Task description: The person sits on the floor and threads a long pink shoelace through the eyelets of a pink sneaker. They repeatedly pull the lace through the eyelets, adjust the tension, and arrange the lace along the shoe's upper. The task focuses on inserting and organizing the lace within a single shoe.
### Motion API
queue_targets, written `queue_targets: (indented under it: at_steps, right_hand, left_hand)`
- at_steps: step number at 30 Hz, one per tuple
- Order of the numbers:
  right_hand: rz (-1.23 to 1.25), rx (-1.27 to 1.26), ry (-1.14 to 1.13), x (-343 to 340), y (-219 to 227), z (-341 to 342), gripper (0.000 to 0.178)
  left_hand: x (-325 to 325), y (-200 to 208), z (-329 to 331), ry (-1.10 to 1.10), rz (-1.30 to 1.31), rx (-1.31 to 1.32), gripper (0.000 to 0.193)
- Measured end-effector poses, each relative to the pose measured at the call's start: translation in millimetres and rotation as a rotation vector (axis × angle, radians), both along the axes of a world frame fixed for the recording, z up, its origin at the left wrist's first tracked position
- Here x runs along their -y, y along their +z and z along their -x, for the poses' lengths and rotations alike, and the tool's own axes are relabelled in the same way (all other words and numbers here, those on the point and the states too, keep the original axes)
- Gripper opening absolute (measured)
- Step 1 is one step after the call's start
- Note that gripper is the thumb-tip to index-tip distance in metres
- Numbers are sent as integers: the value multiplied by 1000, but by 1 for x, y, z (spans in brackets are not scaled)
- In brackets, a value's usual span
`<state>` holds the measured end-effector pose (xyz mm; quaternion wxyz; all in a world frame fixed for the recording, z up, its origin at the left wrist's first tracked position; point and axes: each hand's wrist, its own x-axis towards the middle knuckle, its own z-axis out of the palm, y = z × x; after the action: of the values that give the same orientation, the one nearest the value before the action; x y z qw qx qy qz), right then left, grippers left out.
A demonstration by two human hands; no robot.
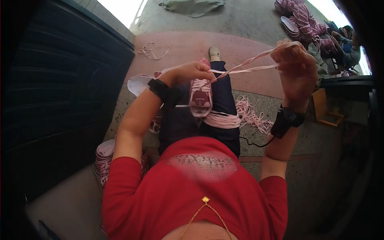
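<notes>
A dark pink sneaker (201, 99) with pale pink lacing rests between my thighs, its toe partly hidden by my left hand. Pinched fingers of my left hand (193, 72) hold a pale pink shoelace (250, 69) just above the shoe. The lace runs in two strands, partly twisted, up to my right hand (297, 64), raised to the right with its fingers curled round the far end. A bundle of pink laces (222, 120) lies across my right thigh, beside the shoe's heel. Both wrists wear black devices.
More sneakers lie at my left, including a pair (105, 160) by the dark cabinet (66, 92). A tangled lace heap (255, 115) sits right of my leg. One loose lace (149, 51) is on the floor. Farther right are a shoe pile (306, 22), another person (352, 52) and a wooden box (323, 108).
</notes>
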<state>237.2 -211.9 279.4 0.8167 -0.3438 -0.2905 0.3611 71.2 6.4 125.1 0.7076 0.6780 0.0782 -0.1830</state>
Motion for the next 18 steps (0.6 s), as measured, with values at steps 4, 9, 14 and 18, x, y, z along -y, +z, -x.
queue_targets:
  at_steps: [4, 9, 14, 18]
  right_hand:
    - [12, -537, -392, 64, -54, -87, 24]
    - [636, -270, -429, 75, -177, -56, 28]
    - [959, 581, 96, 27, -250, 69, 17]
    - [1003, 1078, 4, 1, -267, 95, 17]
  left_hand:
    - [-131, 17, 84, 847, 606, 200, 16]
    - [-191, -21, 181, 1264, 498, -95, 14]
    - [-87, -62, 124, 870, 226, -468, 12]
    - [0, -89, 95, 615, -80, -400, 17]
